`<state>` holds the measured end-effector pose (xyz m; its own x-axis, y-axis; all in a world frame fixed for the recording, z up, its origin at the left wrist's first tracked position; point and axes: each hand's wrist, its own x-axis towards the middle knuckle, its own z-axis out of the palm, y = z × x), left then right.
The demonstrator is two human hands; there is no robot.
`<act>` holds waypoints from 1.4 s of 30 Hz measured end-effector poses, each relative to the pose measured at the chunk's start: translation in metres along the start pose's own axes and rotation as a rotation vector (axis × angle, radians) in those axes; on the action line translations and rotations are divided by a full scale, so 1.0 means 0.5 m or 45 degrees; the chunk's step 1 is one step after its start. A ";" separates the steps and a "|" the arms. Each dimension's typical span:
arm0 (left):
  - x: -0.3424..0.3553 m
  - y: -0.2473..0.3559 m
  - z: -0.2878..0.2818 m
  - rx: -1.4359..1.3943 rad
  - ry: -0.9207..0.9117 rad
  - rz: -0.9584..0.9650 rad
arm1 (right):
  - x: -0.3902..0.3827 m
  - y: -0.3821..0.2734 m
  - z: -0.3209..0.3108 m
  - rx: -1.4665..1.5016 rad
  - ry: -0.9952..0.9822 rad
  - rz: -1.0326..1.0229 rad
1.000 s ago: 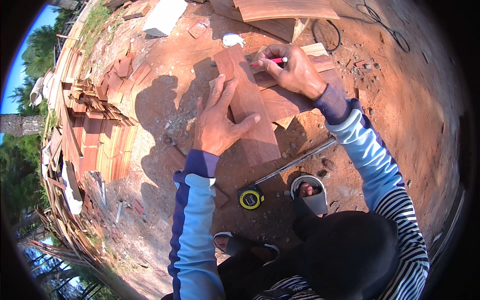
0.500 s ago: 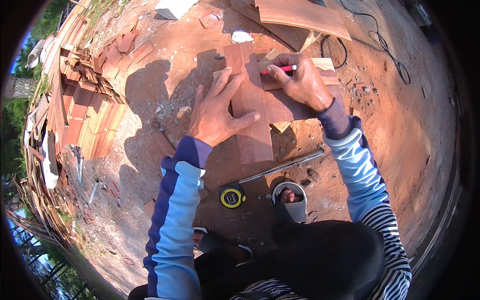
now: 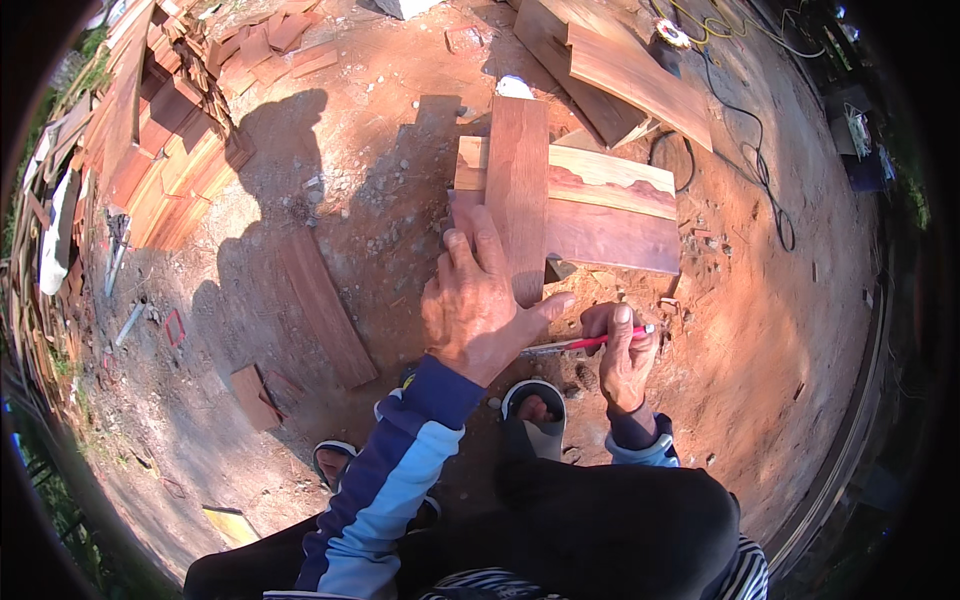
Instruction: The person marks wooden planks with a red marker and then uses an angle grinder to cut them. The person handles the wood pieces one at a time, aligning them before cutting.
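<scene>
Head view
Left hand [image 3: 478, 300]: flat, palm down, fingers [image 3: 487, 232] spread and released, gripping nothing; presses the near end of the upright reddish plank [image 3: 517, 180].
Upright reddish plank: runs away from the fingertips of the left hand, lying across the two crosswise boards [image 3: 610, 210]; its near end sits under the thumb and index finger.
Crosswise boards: one pale-edged, one darker red, side by side, just beyond and to the right of the left fingers, under the plank.
Right hand [image 3: 622, 352]: clenched around the red pencil [image 3: 590, 342], index finger laid along the top.
Red pencil: held level, its tip pointing left toward the left thumb, near the plank's near end; whether the tip touches wood cannot be told.
Sandalled foot [image 3: 535, 410]: just below both hands, between the wrists.
Loose plank on soil [image 3: 325, 305]: well left of the left fingers, lying slantwise.
Stacked timber [image 3: 165, 150]: far left of the left hand.
Black cable [image 3: 760, 170]: on red soil, well beyond the right fingers.
</scene>
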<state>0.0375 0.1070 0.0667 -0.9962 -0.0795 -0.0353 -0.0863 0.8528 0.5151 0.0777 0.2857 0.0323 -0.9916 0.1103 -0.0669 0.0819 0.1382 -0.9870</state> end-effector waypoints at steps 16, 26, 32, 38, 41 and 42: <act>-0.060 -0.283 0.068 -0.237 0.540 -0.523 | -0.055 0.073 0.055 0.016 -0.201 0.357; -0.003 -0.266 0.084 -0.741 0.268 -0.383 | 0.082 0.114 -0.168 0.294 0.646 0.165; 0.126 -0.188 0.068 -1.102 -0.060 -0.361 | 0.153 0.027 -0.173 -0.069 0.419 0.175; 0.145 -0.136 0.069 -1.583 -0.244 -0.446 | 0.214 0.064 -0.161 -0.099 0.223 0.031; 0.137 -0.115 0.069 -1.519 -0.261 -0.440 | 0.210 0.082 -0.156 0.017 0.296 -0.087; 0.136 -0.116 0.071 -1.515 -0.253 -0.434 | 0.208 0.080 -0.149 0.041 0.327 -0.146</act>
<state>-0.0255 0.0705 0.0043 -0.9186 -0.0370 -0.3935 -0.3793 -0.1979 0.9039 -0.0147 0.3760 -0.0032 -0.9362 0.3420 0.0808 -0.0367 0.1333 -0.9904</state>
